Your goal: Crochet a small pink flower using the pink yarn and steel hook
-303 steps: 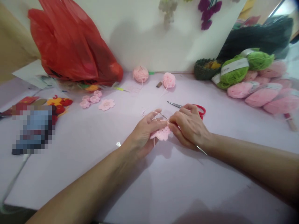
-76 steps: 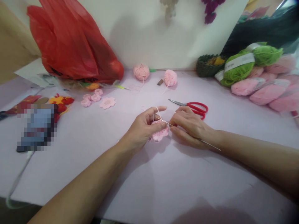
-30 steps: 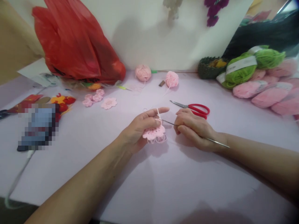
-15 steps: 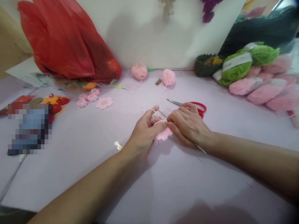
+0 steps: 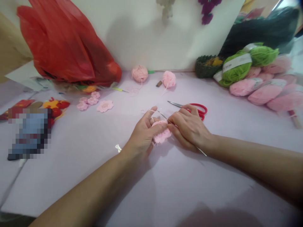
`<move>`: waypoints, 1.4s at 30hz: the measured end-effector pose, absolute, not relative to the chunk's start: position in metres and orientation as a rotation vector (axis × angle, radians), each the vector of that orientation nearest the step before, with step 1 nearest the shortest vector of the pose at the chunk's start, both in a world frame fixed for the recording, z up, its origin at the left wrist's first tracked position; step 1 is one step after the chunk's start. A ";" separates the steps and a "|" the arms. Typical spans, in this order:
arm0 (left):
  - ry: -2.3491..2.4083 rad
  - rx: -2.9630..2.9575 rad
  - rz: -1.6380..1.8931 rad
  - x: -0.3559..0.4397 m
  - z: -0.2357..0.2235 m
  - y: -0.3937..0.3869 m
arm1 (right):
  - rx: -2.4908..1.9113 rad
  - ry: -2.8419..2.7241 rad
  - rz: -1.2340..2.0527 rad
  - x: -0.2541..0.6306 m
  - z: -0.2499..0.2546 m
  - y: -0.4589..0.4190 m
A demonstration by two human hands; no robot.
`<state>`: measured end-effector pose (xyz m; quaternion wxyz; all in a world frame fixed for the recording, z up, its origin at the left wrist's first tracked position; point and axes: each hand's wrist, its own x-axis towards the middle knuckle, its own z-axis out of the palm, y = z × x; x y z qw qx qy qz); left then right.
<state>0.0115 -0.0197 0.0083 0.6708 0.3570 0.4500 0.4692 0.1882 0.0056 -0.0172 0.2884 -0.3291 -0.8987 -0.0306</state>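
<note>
My left hand (image 5: 145, 130) is closed on a pink crochet flower (image 5: 163, 135), its thumb pressed on the upper edge. Pale pink yarn runs over the raised index finger and loops around another finger. In my right hand (image 5: 189, 126) is a thin metal crochet hook (image 5: 201, 151), its shaft passing under the palm and out near the wrist. The hook's tip end lies by the yarn above the flower; fingers hide the exact contact. Red-handled scissors (image 5: 199, 108) lie on the table just beyond my right hand.
Two pink yarn balls (image 5: 139, 74) sit at the back near a small brown block (image 5: 158, 84). Finished pink flowers (image 5: 105, 106) lie left, before a red plastic bag (image 5: 71, 47). Green skeins (image 5: 237, 67), pink skeins (image 5: 266, 91) and a dark basket (image 5: 205, 71) stand right. A pixelated object (image 5: 30, 132) is far left.
The view has shifted slightly, so everything sits a little further left. The flower has tilted to show more of its face, and the hook's tip end has shifted slightly at the yarn.
</note>
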 end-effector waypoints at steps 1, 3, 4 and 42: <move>0.975 0.740 1.021 0.010 0.010 -0.018 | -0.858 -2.380 -0.079 0.188 -0.017 0.006; 0.917 0.686 0.947 0.005 0.013 -0.016 | -0.791 -2.354 -0.061 0.190 -0.017 0.007; 0.895 0.683 0.920 0.001 0.015 -0.014 | -0.754 -2.348 -0.053 0.191 -0.016 0.008; 0.860 0.833 0.776 -0.017 0.022 -0.008 | -0.515 -2.383 0.070 0.200 -0.012 0.015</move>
